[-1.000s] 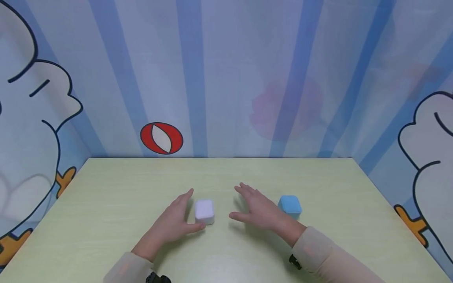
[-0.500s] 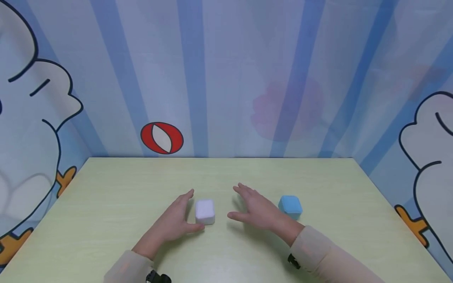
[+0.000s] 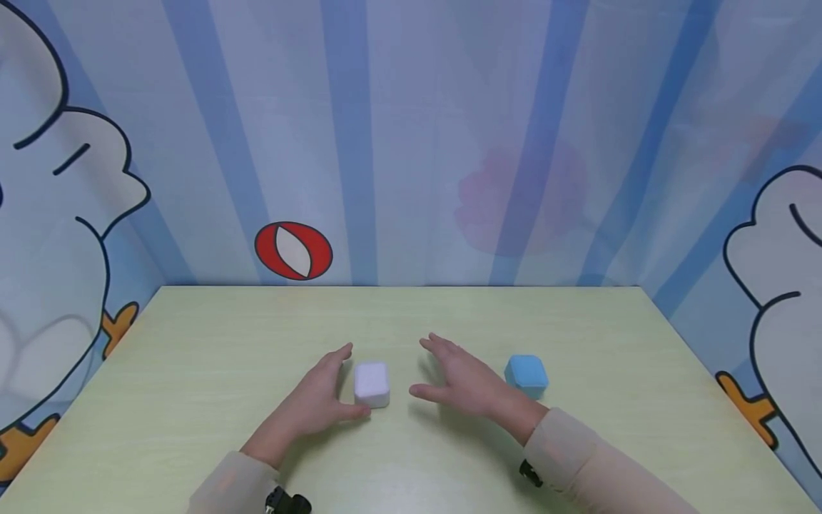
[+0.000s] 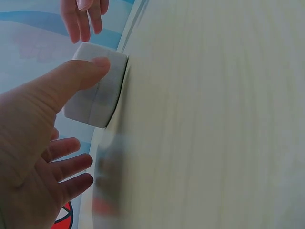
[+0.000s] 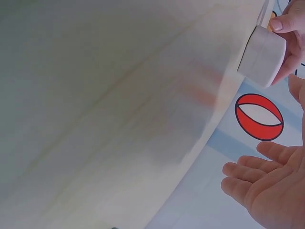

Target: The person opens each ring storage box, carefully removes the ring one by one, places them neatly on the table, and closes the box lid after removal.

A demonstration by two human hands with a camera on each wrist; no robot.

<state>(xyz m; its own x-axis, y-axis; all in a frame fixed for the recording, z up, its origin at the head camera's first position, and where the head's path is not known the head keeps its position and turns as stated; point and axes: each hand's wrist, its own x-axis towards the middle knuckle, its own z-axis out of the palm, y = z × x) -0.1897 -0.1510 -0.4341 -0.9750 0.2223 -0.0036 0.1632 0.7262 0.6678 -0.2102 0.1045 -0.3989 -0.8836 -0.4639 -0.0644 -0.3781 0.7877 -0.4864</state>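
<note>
A pale lilac-white block (image 3: 372, 384) with rounded edges sits on the table (image 3: 231, 335) near its middle. Just left of it is my left hand (image 3: 313, 402), thumb and fingers spread around that side; the thumb tip overlaps the block's near corner. In the left wrist view the thumb lies in front of the block (image 4: 107, 95), and the other fingers are relaxed. On the block's right, my right hand (image 3: 467, 385) is held palm inward with a gap between. Its fingers extend loosely, holding nothing, as the right wrist view of the hand (image 5: 281, 186) confirms. A blue block (image 3: 526, 375) stands beyond the right wrist.
A patterned blue striped backdrop (image 3: 411, 143) rises behind the table, printed with a red-and-white ball (image 3: 293, 250). Side panels with cartoon figures flank the tabletop. Both wrists carry small black devices, one being the left device (image 3: 287, 501) below the sleeve.
My right hand has drifted slightly left, toward the white block. The left hand and both blocks stay practically where they were.
</note>
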